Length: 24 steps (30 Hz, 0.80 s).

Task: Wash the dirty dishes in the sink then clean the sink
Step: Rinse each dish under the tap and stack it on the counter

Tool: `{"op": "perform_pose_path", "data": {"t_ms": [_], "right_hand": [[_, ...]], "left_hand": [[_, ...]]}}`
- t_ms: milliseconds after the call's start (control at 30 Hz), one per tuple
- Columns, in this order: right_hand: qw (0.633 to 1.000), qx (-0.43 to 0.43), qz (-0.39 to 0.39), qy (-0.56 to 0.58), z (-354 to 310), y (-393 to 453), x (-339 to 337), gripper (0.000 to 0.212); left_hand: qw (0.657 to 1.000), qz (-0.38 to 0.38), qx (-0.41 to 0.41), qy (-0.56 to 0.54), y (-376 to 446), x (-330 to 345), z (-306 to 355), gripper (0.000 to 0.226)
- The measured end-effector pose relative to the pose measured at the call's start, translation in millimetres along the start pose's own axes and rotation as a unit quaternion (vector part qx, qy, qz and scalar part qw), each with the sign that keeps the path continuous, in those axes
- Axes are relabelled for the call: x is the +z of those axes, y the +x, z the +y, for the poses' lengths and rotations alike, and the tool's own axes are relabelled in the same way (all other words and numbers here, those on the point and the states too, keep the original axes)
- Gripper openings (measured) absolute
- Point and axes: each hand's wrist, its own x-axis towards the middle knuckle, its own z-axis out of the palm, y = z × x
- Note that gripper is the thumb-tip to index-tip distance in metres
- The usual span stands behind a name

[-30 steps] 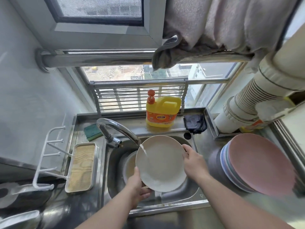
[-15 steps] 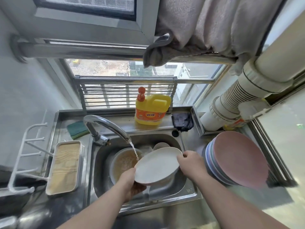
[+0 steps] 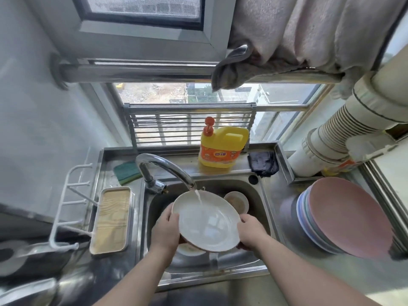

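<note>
I hold a white plate (image 3: pixel 207 221) face up over the steel sink (image 3: pixel 258 195), under the running faucet (image 3: pixel 163 166). Water falls onto the plate's upper half. My left hand (image 3: pixel 165 230) grips its left rim and my right hand (image 3: pixel 250 231) grips its right rim. A small dirty bowl (image 3: pixel 238 203) sits in the sink behind the plate. Another dish (image 3: pixel 189 250) shows below the plate, mostly hidden.
A yellow detergent bottle (image 3: pixel 223 146), a green sponge (image 3: pixel 127 172) and a dark cloth (image 3: pixel 263 163) lie on the ledge behind the sink. A stack of pink and blue plates (image 3: pixel 344 217) stands at the right. A tray (image 3: pixel 111 219) and white rack (image 3: pixel 70 206) are at the left.
The plate was tipped up toward me, then lowered flat; now it faces up under the stream with both hands on opposite rims. My view shifted slightly.
</note>
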Motion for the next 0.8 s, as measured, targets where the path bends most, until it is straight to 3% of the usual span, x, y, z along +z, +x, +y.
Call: {"op": "perform_pose_path", "data": {"t_ms": [167, 367, 500, 600, 700, 800], "right_hand": [[0.998, 0.013, -0.024, 0.062, -12, 7, 34, 0.02], [0.995, -0.01, -0.027, 0.092, -25, 16, 63, 0.024], [0.996, -0.067, 0.04, 0.051, -29, 11, 54, 0.022], [0.99, -0.117, 0.082, 0.001, -31, 2, 33, 0.023], [0.98, -0.156, 0.103, -0.061, -32, -8, 11, 0.021], [0.969, -0.168, 0.126, -0.13, -31, -12, -6, 0.025]], "left_hand": [[0.984, 0.056, 0.117, 0.122, -18, -18, 8, 0.054], [0.979, 0.112, 0.115, 0.127, -26, -31, -6, 0.056], [0.989, 0.121, 0.03, 0.081, -15, -26, -30, 0.046], [0.99, 0.1, -0.095, -0.017, -5, -6, -35, 0.035], [0.964, 0.034, -0.205, -0.163, 1, 22, -34, 0.029], [0.937, 0.014, -0.268, -0.225, 1, 46, -35, 0.032]]}}
